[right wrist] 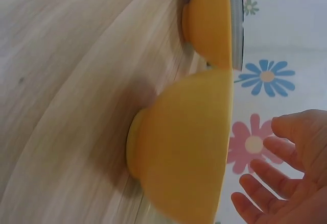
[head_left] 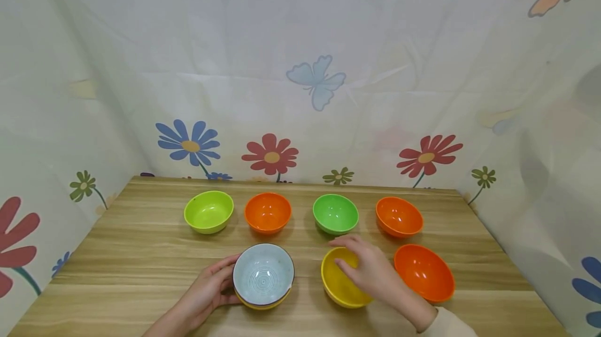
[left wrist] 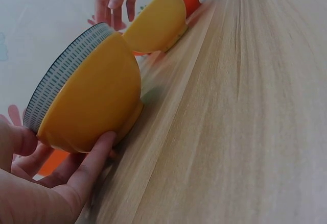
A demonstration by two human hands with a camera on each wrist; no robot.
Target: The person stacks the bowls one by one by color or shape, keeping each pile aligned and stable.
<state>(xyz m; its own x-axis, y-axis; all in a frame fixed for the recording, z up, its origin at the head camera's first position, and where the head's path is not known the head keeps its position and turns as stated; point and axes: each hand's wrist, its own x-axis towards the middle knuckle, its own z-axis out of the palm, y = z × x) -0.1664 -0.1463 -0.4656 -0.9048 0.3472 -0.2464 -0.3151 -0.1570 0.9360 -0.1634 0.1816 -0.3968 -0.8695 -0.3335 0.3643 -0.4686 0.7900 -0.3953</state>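
Observation:
A pale blue-grey bowl (head_left: 264,270) with a dark rim is nested in a yellow-orange bowl (left wrist: 97,94) near the front of the table. My left hand (head_left: 212,286) holds this pair from the left side, its thumb by the rim and fingers against the lower bowl's wall. To the right of the pair stands a single yellow bowl (head_left: 339,286). Over its opening hovers my right hand (head_left: 368,269), fingers spread and slightly bent. The right wrist view shows a gap between those fingers (right wrist: 268,191) and the bowl's rim.
Along the back stand a lime bowl (head_left: 208,213), an orange bowl (head_left: 267,213), a green bowl (head_left: 335,214) and another orange bowl (head_left: 399,217). One more orange bowl (head_left: 424,273) sits beside my right forearm. A flowered cloth (head_left: 319,29) walls the wooden table (head_left: 103,269).

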